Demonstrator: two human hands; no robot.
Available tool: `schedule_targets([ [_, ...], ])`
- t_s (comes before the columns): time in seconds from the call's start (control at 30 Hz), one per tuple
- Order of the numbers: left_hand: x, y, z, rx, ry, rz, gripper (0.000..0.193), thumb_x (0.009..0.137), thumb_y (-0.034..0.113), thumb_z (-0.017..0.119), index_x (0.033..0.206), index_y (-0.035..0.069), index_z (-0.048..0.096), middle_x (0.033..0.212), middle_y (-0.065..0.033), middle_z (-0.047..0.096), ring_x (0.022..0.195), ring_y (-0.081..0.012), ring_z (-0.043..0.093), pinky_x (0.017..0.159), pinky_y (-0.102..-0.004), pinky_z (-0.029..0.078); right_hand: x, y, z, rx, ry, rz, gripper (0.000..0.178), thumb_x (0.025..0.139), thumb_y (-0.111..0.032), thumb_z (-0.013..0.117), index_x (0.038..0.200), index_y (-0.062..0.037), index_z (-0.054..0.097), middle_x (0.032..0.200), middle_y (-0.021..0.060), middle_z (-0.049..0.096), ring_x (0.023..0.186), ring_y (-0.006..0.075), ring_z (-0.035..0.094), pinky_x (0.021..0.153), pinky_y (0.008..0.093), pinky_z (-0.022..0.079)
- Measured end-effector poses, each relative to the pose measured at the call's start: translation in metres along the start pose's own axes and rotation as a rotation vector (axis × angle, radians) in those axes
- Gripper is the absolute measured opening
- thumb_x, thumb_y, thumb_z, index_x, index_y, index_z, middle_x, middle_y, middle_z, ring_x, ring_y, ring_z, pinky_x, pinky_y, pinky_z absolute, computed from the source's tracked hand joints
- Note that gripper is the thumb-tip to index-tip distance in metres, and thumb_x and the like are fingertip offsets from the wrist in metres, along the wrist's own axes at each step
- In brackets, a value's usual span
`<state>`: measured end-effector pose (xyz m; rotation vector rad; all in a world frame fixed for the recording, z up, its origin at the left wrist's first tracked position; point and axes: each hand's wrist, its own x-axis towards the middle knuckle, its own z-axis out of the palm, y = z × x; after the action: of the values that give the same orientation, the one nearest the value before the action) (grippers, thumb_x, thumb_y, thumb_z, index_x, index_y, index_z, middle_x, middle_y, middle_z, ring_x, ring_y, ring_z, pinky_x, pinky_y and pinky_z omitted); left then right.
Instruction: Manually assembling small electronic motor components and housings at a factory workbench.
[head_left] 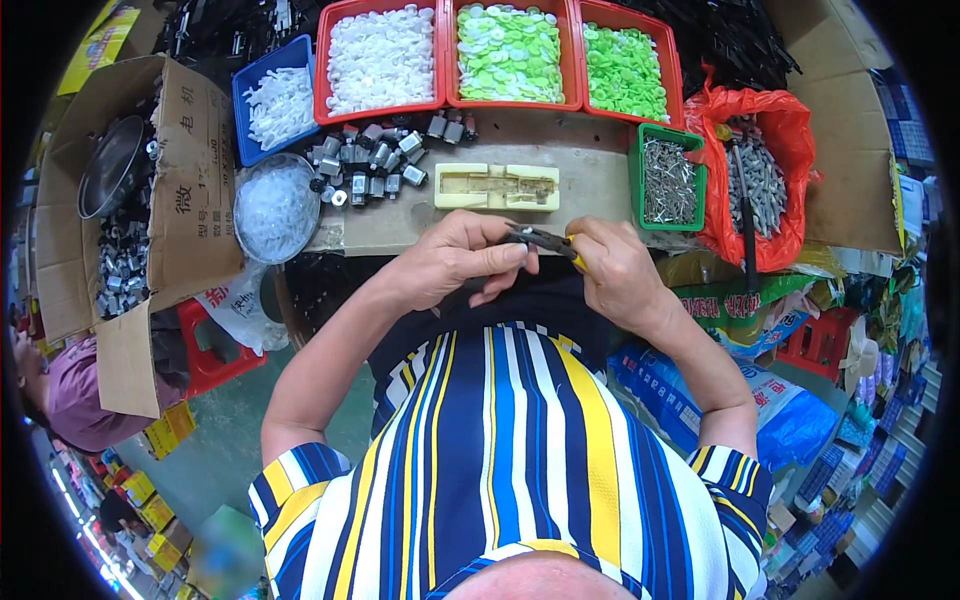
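Note:
My right hand (618,272) is closed around the yellow handles of a pair of pliers (545,238), whose dark jaws point left. My left hand (450,258) pinches at the jaw tips with thumb and forefinger; a small dark bit shows there, too small to name. Both hands are at the table's near edge, in front of my striped shirt. Just beyond them lies a cream block (450,196) with recesses cut in it. Small silver-and-black motors (375,165) are heaped to its left on the worn tabletop (400,222).
Red trays (446,95) of white and green round pieces line the back. A blue tray (246,115), a bowl of clear parts (277,208) and a carton (205,185) are at left. At right stand a green tray of metal pins (637,190) and a red bag (797,150).

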<state>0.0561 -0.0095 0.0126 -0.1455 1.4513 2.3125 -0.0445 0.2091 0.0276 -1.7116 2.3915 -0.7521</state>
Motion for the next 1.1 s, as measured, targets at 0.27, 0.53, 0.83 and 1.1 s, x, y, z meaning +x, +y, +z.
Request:
schedule_targets([
  [0.27,-0.016,0.003,-0.004,-0.424,-0.278,0.000,0.030,0.098,0.023,0.059,0.103,-0.006,0.064,0.065,-0.0031,0.056,0.054,-0.0091,0.050,0.050,-0.0214,0.041,0.011,-0.021,-0.010,0.017,0.004,-0.037,0.016,0.070,0.003,0.059,0.086,-0.0001,0.055,0.101,0.0129,0.062,0.092,0.0307,0.063,0.076,0.0408,0.044],
  [0.53,-0.016,0.015,0.000,0.301,0.185,0.337,0.020,0.093,0.015,0.067,0.102,-0.003,0.066,0.074,-0.0013,0.064,0.065,-0.0067,0.061,0.056,-0.0224,0.051,0.018,-0.021,-0.013,-0.202,0.008,0.060,0.025,0.073,0.003,0.060,0.098,0.0009,0.060,0.130,0.0174,0.052,0.122,0.0351,0.052,0.097,0.0538,0.038],
  [0.83,-0.016,0.016,0.011,0.550,0.262,0.324,0.023,0.095,0.020,0.065,0.090,-0.002,0.063,0.063,-0.0027,0.058,0.059,-0.0057,0.056,0.051,-0.0252,0.044,0.006,-0.015,0.001,-0.107,0.006,0.089,0.013,0.074,-0.003,0.061,0.086,0.0012,0.059,0.110,0.0151,0.059,0.103,0.0307,0.058,0.082,0.0445,0.042],
  [1.1,-0.092,-0.025,-0.051,1.355,0.272,-0.166,0.029,0.084,0.024,0.070,0.097,-0.002,0.065,0.085,-0.0209,0.064,0.083,-0.0422,0.060,0.072,-0.0466,0.047,0.021,0.033,0.012,-0.319,0.045,0.158,0.014,0.077,-0.006,0.058,0.090,-0.0034,0.062,0.100,0.0111,0.058,0.098,0.0283,0.056,0.080,0.0419,0.043],
])
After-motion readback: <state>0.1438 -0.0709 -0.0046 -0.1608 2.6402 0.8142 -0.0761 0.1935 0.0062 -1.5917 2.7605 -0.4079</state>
